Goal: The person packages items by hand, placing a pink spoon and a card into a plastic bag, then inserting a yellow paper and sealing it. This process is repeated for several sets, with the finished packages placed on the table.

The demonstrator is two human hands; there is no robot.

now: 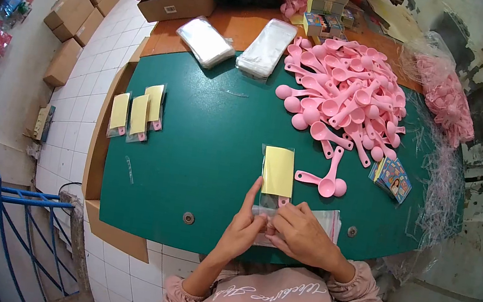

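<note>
A clear bag with a yellow card (278, 171) lies on the green table in front of me, the end of a pink handle (283, 202) showing at its lower edge. At the bag's near end, my left hand (244, 225) pinches the clear plastic, its index finger stretched along the bag's left side. My right hand (302, 234) is closed on the same end, fingertips close to the left ones. Under my hands lie flat clear bags (329, 221). Right of the yellow card are loose pink spoons (327, 185).
A large pile of pink spoons (349, 86) fills the back right, with printed cards (395, 180) nearer. Three filled bags (139, 113) lie at the left. Two stacks of clear bags (266, 46) and an open carton (179, 3) stand behind. Plastic scraps (442, 191) line the right edge.
</note>
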